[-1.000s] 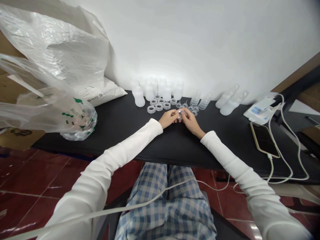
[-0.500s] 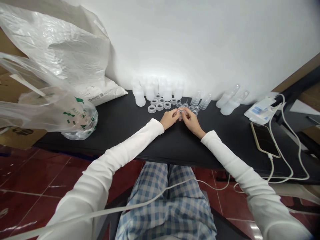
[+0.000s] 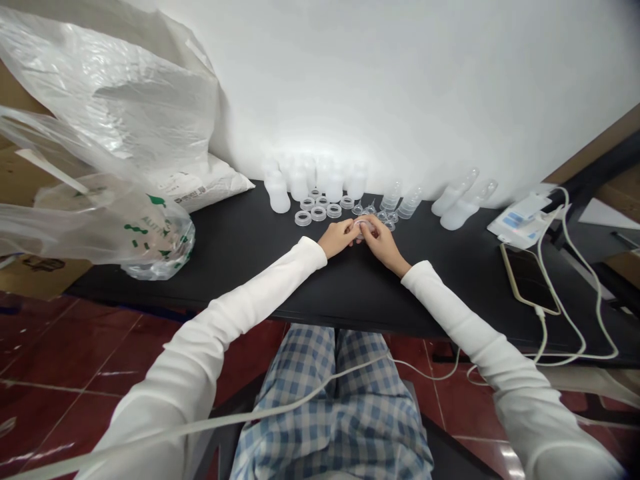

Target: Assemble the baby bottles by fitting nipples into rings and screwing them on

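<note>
My left hand (image 3: 338, 237) and my right hand (image 3: 381, 242) meet over the black table (image 3: 240, 247), fingers pinched together on one small clear plastic ring (image 3: 361, 228). Just beyond my fingers lie several loose translucent rings (image 3: 318, 213) and a few clear teats (image 3: 371, 209). Behind them a row of white plastic bottles (image 3: 320, 179) stands against the white wall.
Two stacks of clear caps (image 3: 406, 201) and two lying bottles (image 3: 463, 200) are right of the rings. A phone (image 3: 530, 279), a white charger (image 3: 520, 219) and cables lie at the right. Large plastic bags (image 3: 100, 220) fill the left end.
Both hands stay in place on the ring; only the fingers shift slightly around it.
</note>
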Motion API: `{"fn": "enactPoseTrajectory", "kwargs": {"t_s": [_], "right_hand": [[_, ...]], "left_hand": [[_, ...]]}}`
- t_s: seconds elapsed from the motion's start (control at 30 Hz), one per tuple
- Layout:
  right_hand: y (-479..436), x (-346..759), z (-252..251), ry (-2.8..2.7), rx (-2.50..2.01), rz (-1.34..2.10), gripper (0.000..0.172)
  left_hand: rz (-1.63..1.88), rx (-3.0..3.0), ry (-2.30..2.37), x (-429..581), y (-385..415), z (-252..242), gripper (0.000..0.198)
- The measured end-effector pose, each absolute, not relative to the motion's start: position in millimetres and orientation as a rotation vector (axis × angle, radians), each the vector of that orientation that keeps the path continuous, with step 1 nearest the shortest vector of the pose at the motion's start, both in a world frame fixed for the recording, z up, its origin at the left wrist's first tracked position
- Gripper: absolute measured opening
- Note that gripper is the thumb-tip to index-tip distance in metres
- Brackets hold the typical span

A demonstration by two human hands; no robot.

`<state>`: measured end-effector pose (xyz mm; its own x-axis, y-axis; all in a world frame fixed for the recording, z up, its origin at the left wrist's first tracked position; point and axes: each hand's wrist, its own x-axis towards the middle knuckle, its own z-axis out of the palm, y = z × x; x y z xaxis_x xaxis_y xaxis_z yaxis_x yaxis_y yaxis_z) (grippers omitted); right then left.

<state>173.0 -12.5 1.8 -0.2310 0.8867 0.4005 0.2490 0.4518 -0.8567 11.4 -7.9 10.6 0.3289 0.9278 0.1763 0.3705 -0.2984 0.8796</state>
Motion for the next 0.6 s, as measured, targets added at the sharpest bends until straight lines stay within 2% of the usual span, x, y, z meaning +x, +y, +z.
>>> {"fn": "enactPoseTrajectory", "kwargs": {"t_s": [0.3,0.6], "right_hand": [[-9.0,172.4,-0.9,-1.692,-0.991,0.866,0.043],[-10.8,174.2,-1.4,-1.742,-1.016,0.848,0.041]], "left_hand": [[1.030,1.838,1.193,15.8,-12.1,10.6,0.026],[0.962,1.745,1.100,11.4,-6.9,12.2,0.022]]}}
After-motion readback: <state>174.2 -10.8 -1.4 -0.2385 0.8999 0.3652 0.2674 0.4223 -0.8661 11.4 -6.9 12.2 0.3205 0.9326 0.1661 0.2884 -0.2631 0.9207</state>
